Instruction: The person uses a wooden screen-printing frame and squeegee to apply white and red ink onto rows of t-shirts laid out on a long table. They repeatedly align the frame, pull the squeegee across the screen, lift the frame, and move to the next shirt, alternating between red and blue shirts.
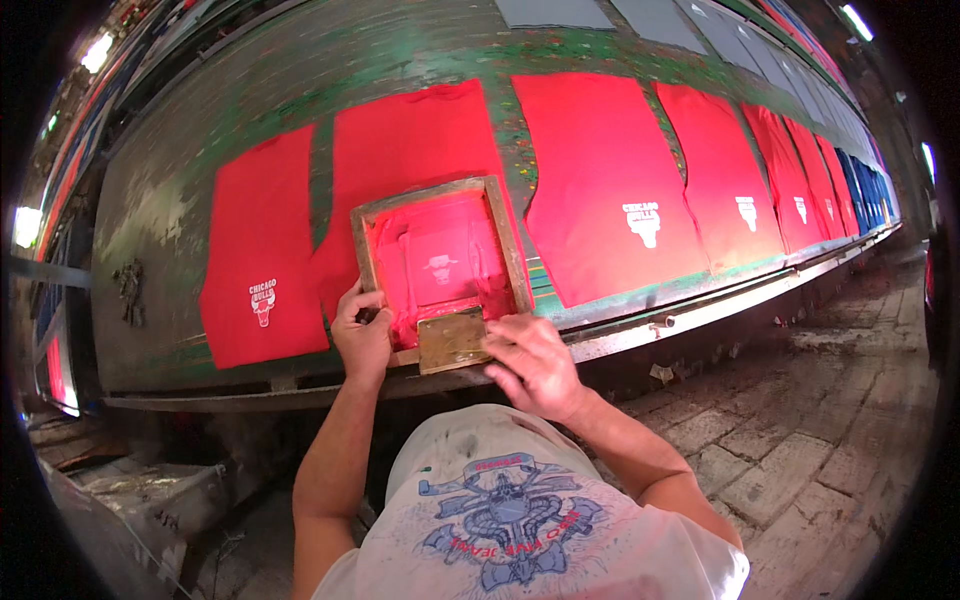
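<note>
A wooden-framed printing screen [512,250] lies over a red fabric panel [410,135] on the long table. A pale bull's-head stencil shows through its red mesh. My left hand [362,335] is closed on the frame's left side near its lower corner, thumb and fingers bent round the wood. At the frame's near end rests a flat wooden squeegee [450,342], its lower edge overhanging the near rail. My right hand [535,365] is beside the squeegee's right edge, fingers apart and the fingertips at its edge. Whether they touch it is hard to tell.
A printed red panel [262,240] lies to the left; another printed red panel [600,180] and several more run rightward, then blue ones. Grey panels [655,22] line the far side. A metal rail [640,335] edges the paint-stained table [160,220]. Below is a brick floor [770,450].
</note>
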Motion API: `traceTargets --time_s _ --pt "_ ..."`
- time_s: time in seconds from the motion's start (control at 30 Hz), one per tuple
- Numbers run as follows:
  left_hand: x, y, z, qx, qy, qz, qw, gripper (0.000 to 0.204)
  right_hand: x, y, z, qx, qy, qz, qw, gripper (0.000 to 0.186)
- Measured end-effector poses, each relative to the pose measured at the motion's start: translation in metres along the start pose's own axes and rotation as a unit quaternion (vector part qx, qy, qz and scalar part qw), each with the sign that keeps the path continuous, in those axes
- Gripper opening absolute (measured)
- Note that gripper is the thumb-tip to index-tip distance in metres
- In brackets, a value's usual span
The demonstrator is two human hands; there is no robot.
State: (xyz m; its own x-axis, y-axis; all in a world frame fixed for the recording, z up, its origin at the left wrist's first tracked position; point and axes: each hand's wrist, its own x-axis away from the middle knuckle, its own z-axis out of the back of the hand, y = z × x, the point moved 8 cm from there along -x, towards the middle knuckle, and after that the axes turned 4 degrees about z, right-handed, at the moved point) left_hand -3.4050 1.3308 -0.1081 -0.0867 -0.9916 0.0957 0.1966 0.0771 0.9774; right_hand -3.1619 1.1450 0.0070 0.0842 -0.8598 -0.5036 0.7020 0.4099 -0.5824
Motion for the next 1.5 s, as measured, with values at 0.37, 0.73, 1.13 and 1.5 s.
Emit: traceTargets --time_s 0.37,0.73,1.13,1.5 --pt "-0.007 -0.009 -0.009 0.053 -0.003 0.011 0.999 0.073 -0.028 -0.009 -0.041 0.071 -0.091 0.017 0.993 0.052" --pt "-0.008 -0.021 -0.013 0.08 0.004 -0.018 0.997 0.075 -0.058 -0.016 -0.038 0.106 -0.076 -0.05 0.99 0.053" --pt "-0.006 -0.017 -0.012 0.047 -0.005 -0.017 0.999 0.073 -0.068 0.002 -0.024 0.07 -0.177 -0.092 0.977 0.055" --pt "-0.004 -0.014 -0.006 -0.001 0.011 -0.022 1.0 0.074 -0.036 -0.01 -0.036 0.12 -0.164 -0.005 0.979 0.05"
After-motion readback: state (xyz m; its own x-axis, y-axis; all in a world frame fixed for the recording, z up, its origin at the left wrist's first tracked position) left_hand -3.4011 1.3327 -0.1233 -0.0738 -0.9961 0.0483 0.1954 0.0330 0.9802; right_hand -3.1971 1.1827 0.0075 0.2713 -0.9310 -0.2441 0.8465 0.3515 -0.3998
